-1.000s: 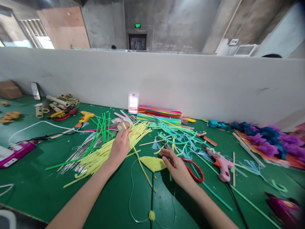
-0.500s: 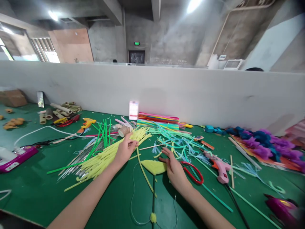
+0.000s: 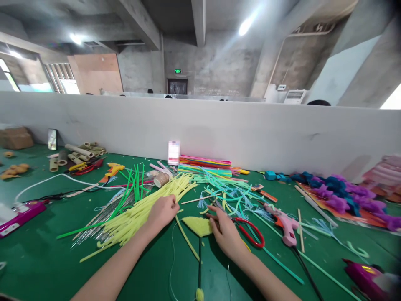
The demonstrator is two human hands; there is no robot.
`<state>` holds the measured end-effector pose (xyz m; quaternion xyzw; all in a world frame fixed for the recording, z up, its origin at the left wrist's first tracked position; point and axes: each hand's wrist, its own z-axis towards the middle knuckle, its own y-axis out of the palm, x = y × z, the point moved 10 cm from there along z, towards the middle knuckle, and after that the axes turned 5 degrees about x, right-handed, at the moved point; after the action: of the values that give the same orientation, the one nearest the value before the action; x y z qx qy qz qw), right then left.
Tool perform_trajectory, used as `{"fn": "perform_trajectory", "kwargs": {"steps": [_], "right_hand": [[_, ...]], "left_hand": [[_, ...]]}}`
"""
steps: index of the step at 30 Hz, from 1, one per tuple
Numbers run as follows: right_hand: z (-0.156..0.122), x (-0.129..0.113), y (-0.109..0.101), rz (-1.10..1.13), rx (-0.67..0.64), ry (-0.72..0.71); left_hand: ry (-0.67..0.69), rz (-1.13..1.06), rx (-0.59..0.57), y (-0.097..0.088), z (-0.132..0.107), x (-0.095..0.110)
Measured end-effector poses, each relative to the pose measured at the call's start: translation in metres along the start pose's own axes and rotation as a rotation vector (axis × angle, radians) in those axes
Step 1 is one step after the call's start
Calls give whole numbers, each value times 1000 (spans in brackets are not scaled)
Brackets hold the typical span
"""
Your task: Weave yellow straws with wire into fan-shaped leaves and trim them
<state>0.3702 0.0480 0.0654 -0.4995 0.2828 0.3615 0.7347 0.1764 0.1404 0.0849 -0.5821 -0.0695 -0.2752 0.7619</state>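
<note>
My left hand (image 3: 163, 212) is closed, its fingertips together at the right side of a pile of yellow pipe cleaners (image 3: 134, 213). What lies inside the fingers is hidden. From just below it a single yellow pipe cleaner (image 3: 188, 240) slants down across the table. My right hand (image 3: 227, 232) has its fingers apart, with nothing visible in them. Its thumb side meets a fuzzy yellow-green leaf-shaped piece (image 3: 198, 225) on a dark stem (image 3: 199, 261). Red-handled scissors (image 3: 261, 240) lie beside and partly behind the right hand.
Teal pipe cleaners (image 3: 225, 182) spread behind the hands. To the right are a pink glue gun (image 3: 288, 228) and purple fuzzy pieces (image 3: 338, 200). At left lie a yellow glue gun (image 3: 114, 169), bamboo tubes (image 3: 81, 151) and a magenta power strip (image 3: 26, 215). A white partition (image 3: 200, 121) stands behind.
The view has tilted up slightly, so the scene sits lower. My left fingers have curled closer together. My right hand has shifted a little left over the leaf-shaped piece's edge.
</note>
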Motion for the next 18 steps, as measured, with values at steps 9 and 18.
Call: {"fn": "perform_trajectory", "kwargs": {"steps": [9,18], "right_hand": [[2,-14,-11,-61,57,-87],[1,-48,-14,-49,58,-146]], "left_hand": [[-112,-851,589,-104,-7,-22],[-331,-1471,4,-4,-16,22]]}}
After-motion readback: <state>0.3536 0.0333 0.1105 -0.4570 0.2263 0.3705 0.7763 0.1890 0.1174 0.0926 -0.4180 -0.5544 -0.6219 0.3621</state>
